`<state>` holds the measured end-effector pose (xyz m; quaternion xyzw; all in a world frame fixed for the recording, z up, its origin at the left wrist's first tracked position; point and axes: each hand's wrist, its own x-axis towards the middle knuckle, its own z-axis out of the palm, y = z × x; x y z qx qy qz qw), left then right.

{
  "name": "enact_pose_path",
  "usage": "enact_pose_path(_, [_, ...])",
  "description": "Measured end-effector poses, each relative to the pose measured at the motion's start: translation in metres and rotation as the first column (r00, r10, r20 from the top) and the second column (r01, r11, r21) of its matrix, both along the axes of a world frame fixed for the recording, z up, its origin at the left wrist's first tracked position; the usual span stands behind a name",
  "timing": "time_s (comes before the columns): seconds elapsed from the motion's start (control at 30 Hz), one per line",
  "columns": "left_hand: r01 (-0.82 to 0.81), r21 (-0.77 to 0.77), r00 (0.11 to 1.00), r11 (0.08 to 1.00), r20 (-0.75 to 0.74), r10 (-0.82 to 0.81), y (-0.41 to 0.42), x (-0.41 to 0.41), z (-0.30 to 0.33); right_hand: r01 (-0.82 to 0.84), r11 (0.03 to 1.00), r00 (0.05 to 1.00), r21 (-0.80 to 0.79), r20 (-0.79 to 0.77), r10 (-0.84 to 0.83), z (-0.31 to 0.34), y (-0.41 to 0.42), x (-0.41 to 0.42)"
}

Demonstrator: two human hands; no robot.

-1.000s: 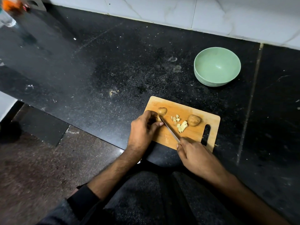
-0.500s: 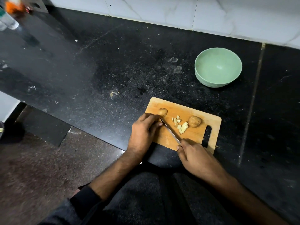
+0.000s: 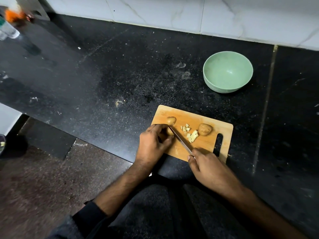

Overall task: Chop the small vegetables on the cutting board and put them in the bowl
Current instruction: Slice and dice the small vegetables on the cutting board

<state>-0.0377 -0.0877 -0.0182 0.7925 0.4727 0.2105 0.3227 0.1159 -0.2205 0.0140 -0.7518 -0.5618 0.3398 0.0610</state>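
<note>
From the head view, a wooden cutting board (image 3: 203,121) lies near the front edge of a black worktop (image 3: 120,75); the left hand (image 3: 152,144) sits on the board's left end with its fingers curled round a small vegetable that is mostly hidden under them; the right hand (image 3: 207,168) grips the handle of a knife (image 3: 180,140), and the blade slants up to the left, its tip right at the left fingers; a small brown vegetable (image 3: 171,120) lies just past the left fingers; another small brown vegetable (image 3: 204,129) lies further right on the board; a little heap of pale chopped pieces (image 3: 190,134) lies between them, next to the blade; a green bowl (image 3: 227,83) stands on the worktop behind the board, well apart from it; a clear bottle (image 3: 7,31) is at the far left corner, too blurry to read any words; no writing can be read on anything.
</note>
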Motion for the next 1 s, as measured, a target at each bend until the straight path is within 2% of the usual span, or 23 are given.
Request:
enact_pose_path(0.1, [-0.072,-0.108,0.996,0.991,0.046,0.078,-0.002,0.000,0.002,-0.022,1.000,1.000,-0.013,-0.007,0.022,-0.005,-0.001,-0.001])
enact_pose_path(0.27, [-0.076,-0.093,0.996,0.993,0.045,0.080,-0.003,0.001,0.004,-0.005,1.000,1.000,0.000,-0.009,0.005,-0.004,0.000,-0.001])
enact_pose_path(0.4, [-0.040,-0.050,0.998,0.998,-0.042,0.037,-0.002,0.005,0.003,0.043,0.997,0.999,0.069,0.006,-0.044,0.007,-0.002,-0.001])
enact_pose_path(0.6, [0.001,-0.018,0.983,1.000,-0.185,-0.004,0.000,0.011,0.003,0.000,0.994,1.000,0.107,0.022,-0.003,0.009,-0.001,-0.003])
enact_pose_path(1.0, [-0.068,-0.069,0.972,0.995,-0.231,0.050,-0.001,0.011,0.003,-0.057,0.998,0.997,0.031,0.061,0.055,0.022,-0.002,-0.011])
